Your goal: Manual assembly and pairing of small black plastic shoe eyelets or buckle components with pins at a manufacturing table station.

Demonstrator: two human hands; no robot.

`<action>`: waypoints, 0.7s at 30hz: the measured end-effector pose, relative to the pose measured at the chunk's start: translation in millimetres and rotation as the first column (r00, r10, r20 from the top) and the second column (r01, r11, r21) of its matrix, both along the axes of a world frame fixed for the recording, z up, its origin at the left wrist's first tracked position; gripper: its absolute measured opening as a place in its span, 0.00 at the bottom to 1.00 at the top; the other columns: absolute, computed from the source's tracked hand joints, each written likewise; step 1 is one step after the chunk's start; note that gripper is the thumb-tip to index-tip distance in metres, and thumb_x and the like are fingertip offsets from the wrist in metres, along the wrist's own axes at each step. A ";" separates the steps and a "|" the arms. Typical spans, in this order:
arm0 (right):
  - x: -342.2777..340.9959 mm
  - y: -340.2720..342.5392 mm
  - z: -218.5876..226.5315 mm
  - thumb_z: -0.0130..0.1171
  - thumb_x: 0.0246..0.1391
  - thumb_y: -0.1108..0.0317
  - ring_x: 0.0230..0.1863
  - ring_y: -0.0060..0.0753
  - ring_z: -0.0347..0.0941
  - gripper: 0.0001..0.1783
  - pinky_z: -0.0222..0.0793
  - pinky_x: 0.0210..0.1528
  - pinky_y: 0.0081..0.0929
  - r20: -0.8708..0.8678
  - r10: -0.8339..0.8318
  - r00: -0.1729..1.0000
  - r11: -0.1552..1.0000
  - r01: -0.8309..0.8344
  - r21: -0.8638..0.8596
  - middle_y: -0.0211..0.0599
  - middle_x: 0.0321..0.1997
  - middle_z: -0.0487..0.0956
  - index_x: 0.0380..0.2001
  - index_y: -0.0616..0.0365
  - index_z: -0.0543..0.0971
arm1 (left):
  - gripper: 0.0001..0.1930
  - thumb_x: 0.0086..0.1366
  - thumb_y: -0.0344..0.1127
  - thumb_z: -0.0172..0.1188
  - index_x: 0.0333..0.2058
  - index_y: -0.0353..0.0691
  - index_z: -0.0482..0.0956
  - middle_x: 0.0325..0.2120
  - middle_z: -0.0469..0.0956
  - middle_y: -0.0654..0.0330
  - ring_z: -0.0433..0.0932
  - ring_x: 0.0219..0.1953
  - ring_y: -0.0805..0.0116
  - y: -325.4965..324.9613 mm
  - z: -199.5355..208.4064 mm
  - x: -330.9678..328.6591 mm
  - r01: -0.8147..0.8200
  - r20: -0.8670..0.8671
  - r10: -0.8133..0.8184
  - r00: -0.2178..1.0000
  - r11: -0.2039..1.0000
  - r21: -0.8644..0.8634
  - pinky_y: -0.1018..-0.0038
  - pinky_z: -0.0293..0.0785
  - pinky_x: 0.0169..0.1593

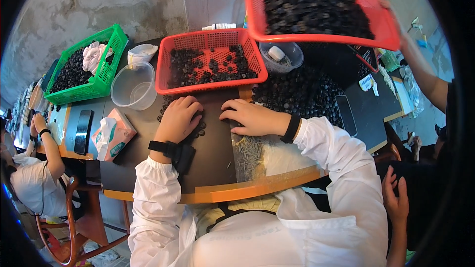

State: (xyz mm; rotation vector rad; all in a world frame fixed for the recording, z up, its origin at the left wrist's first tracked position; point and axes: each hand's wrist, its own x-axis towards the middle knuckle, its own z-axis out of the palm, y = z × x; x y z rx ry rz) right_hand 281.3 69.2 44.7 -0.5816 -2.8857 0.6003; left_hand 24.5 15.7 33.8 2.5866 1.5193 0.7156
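Note:
My left hand (179, 117) rests on the dark tabletop, open, its fingers loosely bent and spread. Small black ring-like parts (200, 129) lie beside its thumb, and what is under the palm is hidden. Across from it, my right hand (257, 117) is open too, fingers apart and thumb out, with nothing visible in it. Just beyond both hands stands a red basket (210, 87) with black round parts scattered over its bottom. A heap of similar black parts (297, 91) spreads behind my right hand. Thin grey pins (249, 155) lie near the table's front edge by my right wrist.
At the upper right another person's hand (387, 7) holds a tilted red basket (324, 38) full of black pieces. Clear tubs (133, 89), a green basket (106, 76), a tissue pack (118, 133) and phones (83, 131) stand around. Another person (42, 178) sits at left.

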 end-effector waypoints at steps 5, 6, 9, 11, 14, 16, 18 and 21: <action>-3.4 -3.3 5.9 0.64 0.49 0.65 0.59 0.49 0.64 0.23 0.64 0.59 0.40 -0.001 -0.007 1.000 1.000 0.007 -0.020 0.44 0.56 0.66 0.49 0.56 0.73 | 0.11 0.53 0.31 0.63 0.37 0.42 0.75 0.40 0.73 0.57 0.73 0.46 0.53 -3.6 3.0 -2.8 0.018 0.004 -0.018 1.000 1.000 -0.005 0.62 0.70 0.50; -4.2 -2.5 6.2 0.64 0.49 0.65 0.59 0.49 0.64 0.23 0.64 0.59 0.40 -0.001 -0.001 1.000 1.000 0.001 -0.020 0.44 0.56 0.66 0.49 0.56 0.73 | 0.11 0.53 0.31 0.63 0.37 0.42 0.75 0.40 0.73 0.57 0.73 0.46 0.53 -3.5 3.6 -3.1 0.013 0.005 -0.012 1.000 1.000 -0.005 0.62 0.70 0.50; -5.0 -0.6 3.3 0.64 0.49 0.66 0.59 0.49 0.64 0.23 0.63 0.60 0.39 -0.022 0.002 1.000 0.999 -0.003 -0.042 0.44 0.56 0.67 0.49 0.56 0.73 | 0.11 0.53 0.31 0.63 0.36 0.42 0.75 0.39 0.73 0.57 0.73 0.45 0.54 -3.9 1.3 -3.3 0.009 0.015 -0.009 1.000 1.000 0.002 0.62 0.70 0.50; -6.0 3.8 0.0 0.64 0.48 0.66 0.59 0.49 0.64 0.23 0.63 0.61 0.39 -0.060 0.026 0.998 0.999 -0.027 -0.020 0.44 0.56 0.67 0.49 0.56 0.73 | 0.11 0.54 0.32 0.63 0.36 0.42 0.75 0.39 0.73 0.57 0.73 0.45 0.54 -1.3 -2.0 -4.2 0.021 0.010 -0.021 1.000 0.999 0.039 0.62 0.70 0.50; -3.7 3.0 4.1 0.63 0.49 0.66 0.61 0.49 0.63 0.23 0.62 0.62 0.39 -0.032 0.039 0.999 0.998 -0.040 -0.041 0.44 0.58 0.66 0.50 0.55 0.73 | 0.11 0.55 0.34 0.64 0.36 0.42 0.75 0.39 0.74 0.57 0.73 0.45 0.55 -2.6 -1.2 -3.9 0.030 0.020 -0.031 0.999 0.999 0.017 0.62 0.70 0.50; -2.8 3.6 4.9 0.63 0.50 0.66 0.63 0.48 0.62 0.23 0.61 0.63 0.39 -0.006 0.041 0.999 0.997 -0.041 -0.062 0.44 0.61 0.64 0.51 0.54 0.72 | 0.11 0.55 0.35 0.64 0.36 0.42 0.75 0.39 0.74 0.57 0.73 0.45 0.55 -2.7 -1.0 -3.2 0.022 0.026 -0.023 0.999 0.999 0.027 0.62 0.70 0.50; -2.8 3.9 3.9 0.63 0.50 0.66 0.63 0.48 0.62 0.23 0.60 0.63 0.39 -0.009 0.042 0.999 0.998 -0.042 -0.052 0.44 0.61 0.64 0.51 0.55 0.72 | 0.11 0.55 0.36 0.64 0.36 0.42 0.76 0.39 0.74 0.58 0.74 0.45 0.55 -2.8 -2.4 -3.8 0.018 0.030 -0.019 0.999 0.999 0.036 0.62 0.70 0.51; -2.7 3.4 2.1 0.63 0.50 0.66 0.63 0.49 0.62 0.23 0.60 0.63 0.39 -0.018 0.043 0.999 0.998 -0.044 -0.038 0.44 0.61 0.64 0.51 0.55 0.72 | 0.10 0.56 0.37 0.63 0.36 0.42 0.76 0.36 0.74 0.59 0.74 0.43 0.58 -1.4 -6.3 -4.0 0.015 0.016 -0.016 1.000 0.995 0.095 0.64 0.70 0.49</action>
